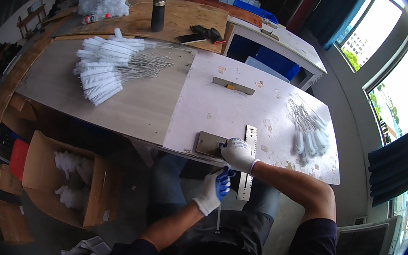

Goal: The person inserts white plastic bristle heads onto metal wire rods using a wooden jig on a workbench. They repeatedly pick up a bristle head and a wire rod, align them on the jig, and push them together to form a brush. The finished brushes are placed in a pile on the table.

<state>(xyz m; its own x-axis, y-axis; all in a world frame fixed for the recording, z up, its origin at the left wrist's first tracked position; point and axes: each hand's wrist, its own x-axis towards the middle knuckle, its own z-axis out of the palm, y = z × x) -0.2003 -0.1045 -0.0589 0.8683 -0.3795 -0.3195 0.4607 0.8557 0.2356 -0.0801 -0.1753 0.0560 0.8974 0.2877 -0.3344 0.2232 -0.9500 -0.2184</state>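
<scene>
"Two hands on your feed? How do they sit?"

"The left hand (214,190) is low, below the near edge of the table (246,109), in front of the person's lap. I see its forearm slant up from the lower edge toward the right. The right hand (239,153) is higher, back upward, its elbow bent out to the side and the forearm running leftward over the table's edge. Both are gloved, white with blue."

"What is the left one gripping?"

"From my end, its fingers are curled in around a thin wire (219,221), whose lower end hangs straight down beneath them."

"And the right?"

"Its thumb side touches the right end of a flat metal block (208,143) lying at the table's near edge. The fingertips are hidden from me, so I cannot tell whether they pinch anything. A perforated metal strip (245,183) passes beneath that wrist and juts out past the edge."

"Anything around them?"

"I have a fanned pile of white-bristled brushes (101,68) on the table's left part, wire stems pointing right. A smaller bundle of wire-stemmed brushes (309,139) lies on the right, beyond the right forearm."
</scene>
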